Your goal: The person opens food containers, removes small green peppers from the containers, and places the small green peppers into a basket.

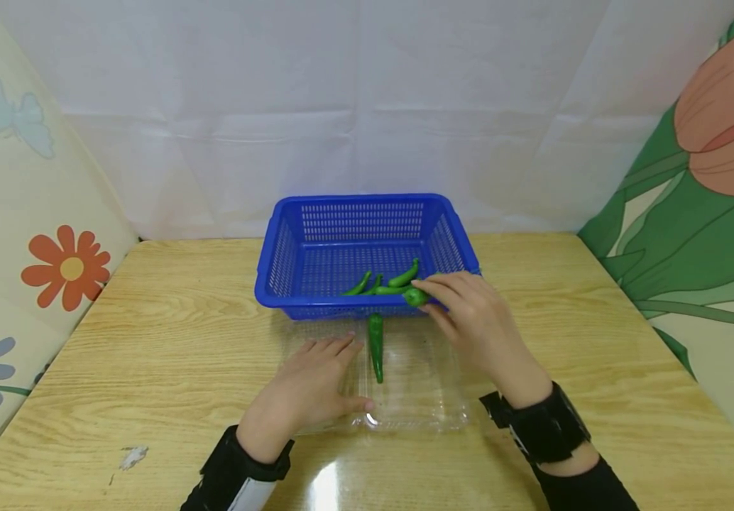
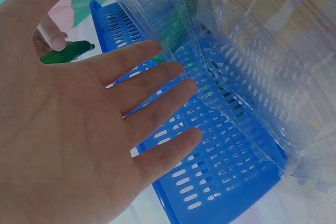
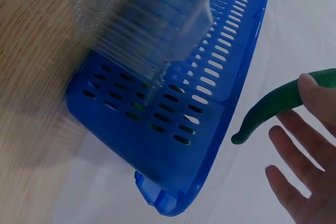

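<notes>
My right hand [image 1: 478,323] pinches a green chili pepper [image 3: 275,100] between thumb and fingers, above the near right rim of the blue basket [image 1: 360,200]. Its other fingers are spread apart in the right wrist view. Several green peppers [image 1: 402,275] lie inside the basket by the near wall. Close in front stands a clear plastic container [image 1: 418,401], with a single pepper [image 1: 376,348] lying lengthwise near its middle, stem end toward the basket. My left hand [image 1: 312,387] has its fingers extended over the container's left part; the left wrist view shows a bare palm.
The basket and container sit on a wood-grain table [image 1: 188,341]. A white cloth [image 1: 214,128] hangs behind, and printed panels with flowers [image 1: 65,268] flank both sides. A whitish worn patch [image 1: 133,457] marks the table at front left.
</notes>
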`<state>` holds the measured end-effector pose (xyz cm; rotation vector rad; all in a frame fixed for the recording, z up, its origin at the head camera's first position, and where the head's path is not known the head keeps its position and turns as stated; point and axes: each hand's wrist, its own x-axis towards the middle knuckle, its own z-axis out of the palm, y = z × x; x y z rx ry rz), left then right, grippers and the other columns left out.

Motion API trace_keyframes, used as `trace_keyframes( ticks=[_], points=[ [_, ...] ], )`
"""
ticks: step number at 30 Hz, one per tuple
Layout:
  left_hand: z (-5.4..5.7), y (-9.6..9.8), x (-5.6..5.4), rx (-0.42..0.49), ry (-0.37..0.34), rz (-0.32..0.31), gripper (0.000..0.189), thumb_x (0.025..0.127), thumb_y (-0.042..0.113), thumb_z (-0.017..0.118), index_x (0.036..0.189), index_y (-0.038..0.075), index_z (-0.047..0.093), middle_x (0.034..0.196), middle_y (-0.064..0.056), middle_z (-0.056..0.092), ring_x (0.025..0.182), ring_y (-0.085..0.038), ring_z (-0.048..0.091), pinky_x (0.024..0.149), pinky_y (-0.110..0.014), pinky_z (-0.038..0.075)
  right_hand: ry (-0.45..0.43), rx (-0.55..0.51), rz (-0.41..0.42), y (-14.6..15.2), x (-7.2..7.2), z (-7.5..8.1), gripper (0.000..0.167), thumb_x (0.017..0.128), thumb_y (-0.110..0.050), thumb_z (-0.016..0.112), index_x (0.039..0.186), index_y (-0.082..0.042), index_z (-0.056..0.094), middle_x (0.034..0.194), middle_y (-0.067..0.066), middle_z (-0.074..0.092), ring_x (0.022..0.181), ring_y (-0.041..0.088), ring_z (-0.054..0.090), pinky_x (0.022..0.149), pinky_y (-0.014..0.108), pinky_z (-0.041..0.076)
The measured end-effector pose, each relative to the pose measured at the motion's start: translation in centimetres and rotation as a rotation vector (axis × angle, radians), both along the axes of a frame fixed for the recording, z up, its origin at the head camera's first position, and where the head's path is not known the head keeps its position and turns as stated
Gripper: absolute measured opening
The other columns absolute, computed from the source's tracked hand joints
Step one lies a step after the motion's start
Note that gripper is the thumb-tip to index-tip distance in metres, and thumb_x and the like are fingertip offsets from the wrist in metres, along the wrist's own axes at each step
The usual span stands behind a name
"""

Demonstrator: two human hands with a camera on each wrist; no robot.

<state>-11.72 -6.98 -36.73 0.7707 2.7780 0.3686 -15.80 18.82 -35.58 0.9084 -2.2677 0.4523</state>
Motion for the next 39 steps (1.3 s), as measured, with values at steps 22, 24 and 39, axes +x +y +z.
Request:
trace_keyframes(
  ticks=[22,24,39],
  points=[
    [-0.1,0.0,0.0,-0.003,-0.002,0.005,0.089,0.085,0.060,0.068,0.151,0.008,0.041,0.157,-0.010,0.037,0.142,-0.033,0.034,0.118,-0.050,0.025,-0.033,-0.088,-0.147,0.4,-1.1,-1.2,0.038,0.077,0.002,0.082,0.113,0.001,0.071,0.105,0.018,0.071,0.106,0.036,0.060,0.097,0.049,0.048],
    [-0.1,0.0,0.0,-0.007,-0.004,0.006,0.089,0.085,0.060,0.068,0.151,0.008,0.041,0.157,-0.010,0.036,0.143,-0.033,0.034,0.118,-0.050,0.025,-0.040,-0.085,-0.157,0.4,-1.2,-1.4,0.038,0.077,0.002,0.082,0.114,0.001,0.071,0.105,0.018,0.072,0.106,0.036,0.060,0.097,0.049,0.048],
    [-0.1,0.1,0.0,-0.004,-0.011,0.008,0.089,0.085,0.060,0.069,0.151,0.008,0.041,0.157,-0.010,0.036,0.143,-0.032,0.034,0.118,-0.050,0.025,-0.101,-0.054,-0.160,0.4,-1.5,-2.0,0.041,0.080,0.001,0.079,0.119,0.002,0.067,0.115,0.020,0.068,0.113,0.037,0.057,0.103,0.052,0.044]
  ],
)
